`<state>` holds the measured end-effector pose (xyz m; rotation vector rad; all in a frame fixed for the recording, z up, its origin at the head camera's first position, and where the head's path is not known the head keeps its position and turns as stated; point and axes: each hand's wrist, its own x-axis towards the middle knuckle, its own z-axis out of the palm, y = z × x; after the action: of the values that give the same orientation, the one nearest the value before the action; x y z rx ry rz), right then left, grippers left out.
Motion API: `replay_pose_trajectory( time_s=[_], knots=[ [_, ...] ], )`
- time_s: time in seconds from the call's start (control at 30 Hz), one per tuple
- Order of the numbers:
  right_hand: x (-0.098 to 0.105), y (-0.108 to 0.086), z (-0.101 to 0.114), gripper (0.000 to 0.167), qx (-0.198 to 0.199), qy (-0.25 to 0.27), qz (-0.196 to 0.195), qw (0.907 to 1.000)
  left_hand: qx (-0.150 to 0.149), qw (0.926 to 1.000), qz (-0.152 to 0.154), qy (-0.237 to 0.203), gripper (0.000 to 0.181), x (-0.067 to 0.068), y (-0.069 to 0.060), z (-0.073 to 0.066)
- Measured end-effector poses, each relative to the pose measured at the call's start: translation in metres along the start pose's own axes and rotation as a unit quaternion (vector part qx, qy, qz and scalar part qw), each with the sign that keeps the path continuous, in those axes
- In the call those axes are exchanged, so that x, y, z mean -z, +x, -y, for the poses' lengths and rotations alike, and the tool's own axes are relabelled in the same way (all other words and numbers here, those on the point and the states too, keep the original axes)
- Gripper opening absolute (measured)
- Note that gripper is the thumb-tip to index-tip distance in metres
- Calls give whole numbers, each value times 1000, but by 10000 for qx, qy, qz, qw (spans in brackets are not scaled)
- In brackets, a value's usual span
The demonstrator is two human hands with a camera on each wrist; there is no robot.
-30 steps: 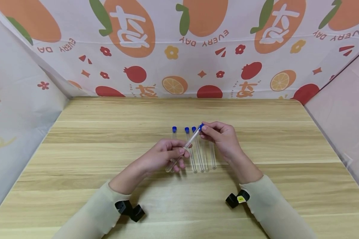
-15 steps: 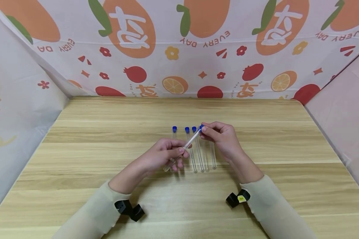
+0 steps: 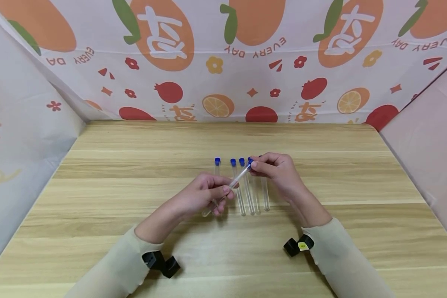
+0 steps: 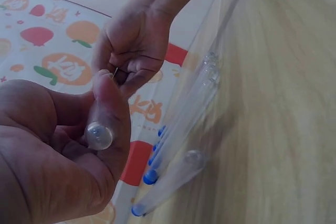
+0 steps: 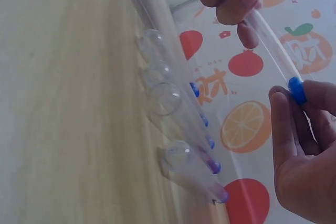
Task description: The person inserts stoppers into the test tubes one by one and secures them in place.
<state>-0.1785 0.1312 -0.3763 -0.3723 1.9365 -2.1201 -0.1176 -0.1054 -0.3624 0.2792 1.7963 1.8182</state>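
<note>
A clear test tube is held at a slant above the table, its blue cap at the upper right end. Around the tube's lower part my left hand grips with thumb and fingers; the rounded bottom pokes out below them. My right hand pinches the cap between thumb and fingertips. The cap appears seated at the tube's mouth. Several more capped test tubes lie side by side beneath, caps toward the back. One of them, at the left, is partly covered by my left hand.
The wood-grain table extends around the tubes on all sides. A fruit-print cloth hangs behind its far edge, with pale cloth at both sides. Both sleeves carry a small black wrist camera.
My right hand has shifted slightly right and nearer, and the held tube's cap end sits a little lower. Two caps behind that hand now show more. The left hand barely moves.
</note>
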Motion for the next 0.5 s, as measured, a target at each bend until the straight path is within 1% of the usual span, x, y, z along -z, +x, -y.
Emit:
replay_pose_trajectory(
  time_s=[0.17, 0.3, 0.4, 0.5],
  knots=[
    [-3, -1, 0, 8, 48, -100, 0, 9999, 55, 10000, -17, 26, 34, 1, 0, -1],
    [-3, 0, 0, 7, 59, 10, -57, 10000, 93, 9998, 29, -151, 35, 2, 3, 0],
    [-2, 1, 1, 6, 39, 268, -19, 9996, 127, 9995, 188, -228, 38, 2, 4, 1],
    [-2, 3, 3, 10, 36, 561, 50, 9984, 205, 9982, 518, -238, 43, 2, 4, 1]
  ],
)
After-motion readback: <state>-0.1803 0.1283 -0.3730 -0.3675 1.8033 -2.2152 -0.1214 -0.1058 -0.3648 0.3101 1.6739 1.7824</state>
